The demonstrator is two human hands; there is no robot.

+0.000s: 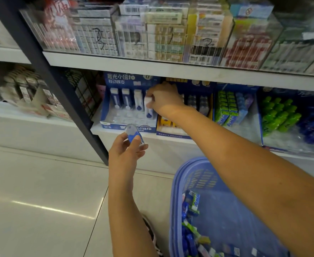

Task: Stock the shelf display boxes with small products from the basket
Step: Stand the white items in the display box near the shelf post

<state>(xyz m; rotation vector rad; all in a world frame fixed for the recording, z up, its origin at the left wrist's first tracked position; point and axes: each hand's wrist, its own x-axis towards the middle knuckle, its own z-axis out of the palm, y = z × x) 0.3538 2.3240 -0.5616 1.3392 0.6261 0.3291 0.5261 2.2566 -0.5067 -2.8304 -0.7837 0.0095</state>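
Observation:
A blue display box (115, 125) stands on the lower shelf, with three white and blue push erasers upright along its back row. My right hand (163, 98) reaches into it and pinches a fourth white and blue eraser (148, 108) at the right end of that row. Below the shelf edge, my left hand (126, 154) grips another blue eraser in clear packaging (133, 135). The purple basket (178, 191) sits on the floor at the lower right, with several small blue and green products in it.
To the right on the same shelf are a yellow and blue box (171, 127), green and blue packs (230, 108) and green and blue bottle-shaped items (280, 115). Clear bins of boxed goods fill the upper shelf (171, 69). A dark upright post (63, 93) slants at left.

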